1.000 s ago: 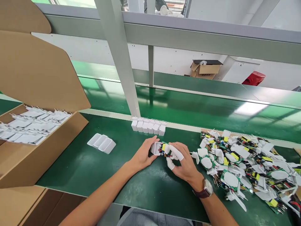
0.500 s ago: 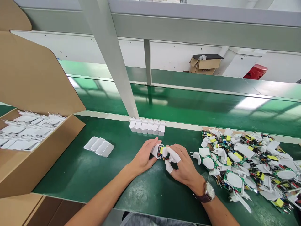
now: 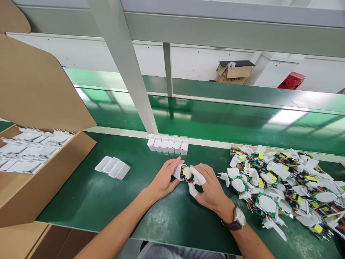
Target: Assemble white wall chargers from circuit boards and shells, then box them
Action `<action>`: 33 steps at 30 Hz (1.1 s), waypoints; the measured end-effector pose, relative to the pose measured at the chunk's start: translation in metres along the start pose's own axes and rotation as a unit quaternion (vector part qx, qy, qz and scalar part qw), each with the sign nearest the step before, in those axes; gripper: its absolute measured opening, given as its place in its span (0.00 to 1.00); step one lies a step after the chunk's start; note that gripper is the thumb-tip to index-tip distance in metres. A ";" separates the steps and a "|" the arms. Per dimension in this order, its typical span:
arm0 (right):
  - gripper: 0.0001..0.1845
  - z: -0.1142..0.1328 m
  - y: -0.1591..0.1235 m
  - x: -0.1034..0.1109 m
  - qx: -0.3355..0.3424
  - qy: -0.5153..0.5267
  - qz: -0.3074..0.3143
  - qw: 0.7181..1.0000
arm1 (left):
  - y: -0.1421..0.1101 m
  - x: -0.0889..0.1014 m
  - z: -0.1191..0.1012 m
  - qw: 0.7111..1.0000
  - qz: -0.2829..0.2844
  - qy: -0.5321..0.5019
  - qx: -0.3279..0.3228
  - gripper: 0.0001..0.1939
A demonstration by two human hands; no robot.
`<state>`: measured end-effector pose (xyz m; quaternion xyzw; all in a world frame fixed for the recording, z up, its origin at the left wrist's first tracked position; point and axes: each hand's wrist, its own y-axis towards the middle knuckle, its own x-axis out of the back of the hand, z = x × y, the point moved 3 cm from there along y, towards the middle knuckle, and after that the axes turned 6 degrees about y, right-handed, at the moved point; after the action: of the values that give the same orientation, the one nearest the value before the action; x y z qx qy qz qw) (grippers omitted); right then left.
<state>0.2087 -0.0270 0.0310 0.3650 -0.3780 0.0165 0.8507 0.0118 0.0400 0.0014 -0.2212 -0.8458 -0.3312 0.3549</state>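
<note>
My left hand [image 3: 165,178] is closed around a small white plastic charger housing [image 3: 177,172], its open end facing right. In my right hand [image 3: 207,183], with white covers on thumb and finger, is a circuit board [image 3: 185,173] with a yellow block and a round white piece. The board's left end sits partly inside the housing; how deep is hidden. Behind my hands stands a row of white plug housings [image 3: 168,144]. Several empty white housings [image 3: 112,167] lie side by side to the left.
At right spreads a heap of circuit boards with white plug parts [image 3: 269,187]. An open cardboard box [image 3: 61,154] on the left holds rows of white plug pieces. A slanted metal post [image 3: 126,68] rises behind the green table [image 3: 161,219].
The circuit board has moved left, farther into the white housing. Both hands keep their hold. The view has tilted down and shifted slightly.
</note>
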 end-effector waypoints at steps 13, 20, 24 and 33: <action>0.39 -0.002 0.001 0.001 -0.023 0.006 0.000 1.000 | 0.000 0.000 -0.002 1.000 0.001 -0.004 -0.011 0.43; 0.37 -0.001 0.003 0.003 -0.024 -0.002 -0.002 1.000 | 0.000 0.000 -0.001 1.000 0.000 -0.010 -0.011 0.44; 0.37 -0.001 0.004 0.001 -0.024 0.000 0.001 1.000 | 0.000 -0.002 -0.002 1.000 0.001 -0.006 -0.010 0.44; 0.20 -0.010 -0.001 0.004 -0.103 0.153 -0.004 0.983 | -0.001 -0.004 -0.004 0.986 0.092 -0.128 0.046 0.40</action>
<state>0.2181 -0.0225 0.0283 0.2703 -0.2416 0.0295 0.9315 0.0159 0.0354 0.0002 -0.3222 -0.8746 -0.2265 0.2828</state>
